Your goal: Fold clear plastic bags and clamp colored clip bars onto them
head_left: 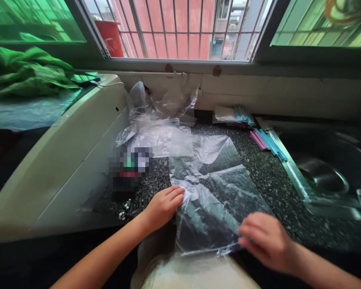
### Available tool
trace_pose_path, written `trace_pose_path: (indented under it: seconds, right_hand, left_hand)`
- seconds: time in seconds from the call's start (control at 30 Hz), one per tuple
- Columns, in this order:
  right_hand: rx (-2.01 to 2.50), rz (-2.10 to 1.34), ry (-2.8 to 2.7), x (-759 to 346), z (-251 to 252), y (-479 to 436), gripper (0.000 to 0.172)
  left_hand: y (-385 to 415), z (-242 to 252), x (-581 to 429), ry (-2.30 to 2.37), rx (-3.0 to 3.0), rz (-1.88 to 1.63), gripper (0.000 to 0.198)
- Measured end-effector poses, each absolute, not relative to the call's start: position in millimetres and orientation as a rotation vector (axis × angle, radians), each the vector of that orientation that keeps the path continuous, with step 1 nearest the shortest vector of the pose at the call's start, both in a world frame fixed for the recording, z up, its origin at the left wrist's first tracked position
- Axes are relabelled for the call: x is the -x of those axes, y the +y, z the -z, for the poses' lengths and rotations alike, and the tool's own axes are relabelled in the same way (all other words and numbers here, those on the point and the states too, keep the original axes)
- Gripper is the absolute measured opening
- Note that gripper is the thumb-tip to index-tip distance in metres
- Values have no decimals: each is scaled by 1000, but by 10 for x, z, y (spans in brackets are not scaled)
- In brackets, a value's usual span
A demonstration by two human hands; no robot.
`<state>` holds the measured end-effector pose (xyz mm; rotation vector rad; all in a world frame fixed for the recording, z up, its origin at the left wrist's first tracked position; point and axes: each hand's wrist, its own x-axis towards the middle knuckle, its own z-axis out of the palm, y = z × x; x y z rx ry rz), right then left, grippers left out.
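Observation:
A clear plastic bag (pixel 219 200) lies spread and wrinkled over the dark speckled counter and reaches to its front edge. My left hand (pixel 165 204) is closed at the bag's left side, with a small white piece (pixel 185 195) showing at its fingertips. Over the bag's lower right corner is my right hand (pixel 266 241), its fingers curled together and slightly blurred. What the right fingers hold, if anything, cannot be made out. A small purplish patch shows at the bag's bottom edge near them.
More clear plastic bags (pixel 156 136) lie crumpled behind. Blue strips (pixel 272 144) and pink strips (pixel 258 140) rest beside a metal sink (pixel 321 176). Small shiny pieces (pixel 124 210) and a pixelated object (pixel 129 168) are at left, near a whitish panel (pixel 66 152). Green cloth (pixel 27 72) lies beyond.

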<state>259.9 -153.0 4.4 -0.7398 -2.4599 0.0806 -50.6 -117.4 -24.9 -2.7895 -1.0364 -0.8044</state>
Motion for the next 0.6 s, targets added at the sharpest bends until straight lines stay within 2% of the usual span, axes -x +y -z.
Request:
trace_pose_path:
  seconds: [0.13,0.27,0.43,0.6]
  right_hand:
    - [1037,37,-2300,-2931,-50,-1012,13]
    - [1270,188,-2478,-3131,64,-597,28]
    - [1207,205,-2712,-3087,214,-481,35]
    - [1164,169,-2673,-3116,244,-721,33]
  left_hand:
    - [-1285,388,620,-1129,2830,856,20]
    - [-1313,410,691,-1166,2871,812,20]
    - [-1352,372,757,-1262,2929,703,20]
    - [-1384,278,845,-1573,3079,817,20]
